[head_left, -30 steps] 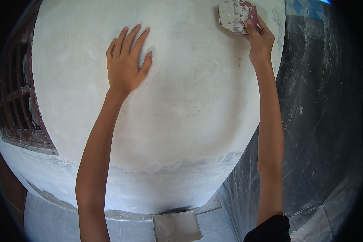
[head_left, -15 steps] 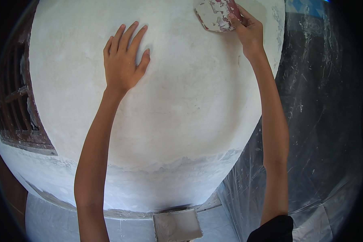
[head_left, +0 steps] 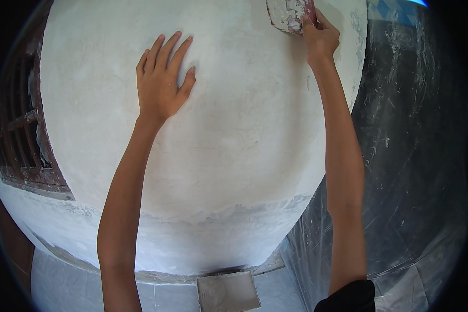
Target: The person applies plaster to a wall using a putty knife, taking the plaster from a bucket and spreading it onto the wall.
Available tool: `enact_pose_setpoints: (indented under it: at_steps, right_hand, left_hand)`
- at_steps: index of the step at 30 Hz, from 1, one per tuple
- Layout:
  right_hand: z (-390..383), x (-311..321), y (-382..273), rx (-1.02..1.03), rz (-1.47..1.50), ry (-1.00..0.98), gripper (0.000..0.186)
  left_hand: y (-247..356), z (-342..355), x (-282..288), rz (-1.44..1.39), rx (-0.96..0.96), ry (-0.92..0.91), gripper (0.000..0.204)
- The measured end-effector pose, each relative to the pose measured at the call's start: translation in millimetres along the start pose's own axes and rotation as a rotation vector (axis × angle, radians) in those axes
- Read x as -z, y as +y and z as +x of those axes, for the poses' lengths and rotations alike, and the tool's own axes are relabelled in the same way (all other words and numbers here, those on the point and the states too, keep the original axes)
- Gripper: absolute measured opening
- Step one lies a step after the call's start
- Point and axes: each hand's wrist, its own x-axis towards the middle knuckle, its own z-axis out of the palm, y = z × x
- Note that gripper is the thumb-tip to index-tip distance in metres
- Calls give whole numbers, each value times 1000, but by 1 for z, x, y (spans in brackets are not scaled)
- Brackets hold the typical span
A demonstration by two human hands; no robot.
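A white plastered wall (head_left: 218,135) fills the middle of the view, with a darker, damp-looking patch toward its upper right. Spread flat against it on the left is my left hand (head_left: 164,83), fingers apart and nothing held. High on the right, my right hand (head_left: 321,39) is closed on a plastering trowel (head_left: 287,15) with a reddish handle side and a broad face smeared with pale plaster. The trowel's upper part runs out of the picture, and whether its blade edge touches the wall cannot be made out.
A shallow rectangular tray (head_left: 198,294) of wet grey plaster stands on the tiled floor (head_left: 156,296) below the wall. Dark plastic sheeting (head_left: 411,156), splashed white, hangs on the right. At the left is a brown window frame (head_left: 23,122) with bars.
My right hand and the trowel have shifted slightly up, with the trowel turned more upright and further right. My left hand stays on the wall, its place in view slightly lower.
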Motion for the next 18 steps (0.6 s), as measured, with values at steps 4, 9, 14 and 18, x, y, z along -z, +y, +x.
enact_pose_setpoints:
  at_steps: [4, 9, 14, 18]
  right_hand:
    - [2, 8, -4, -98, 151, 259, 37]
    - [-6, -12, 3, 27, 153, -1, 38]
    - [6, 7, -5, -93, 46, 282, 37]
    - [6, 12, -12, 41, 359, 53, 38]
  left_hand:
    - [0, 1, 3, -2, 0, 5, 53]
    - [0, 2, 2, -5, -3, 31, 51]
    - [-1, 0, 2, -20, -8, -5, 53]
    - [0, -1, 0, 6, 8, -6, 53]
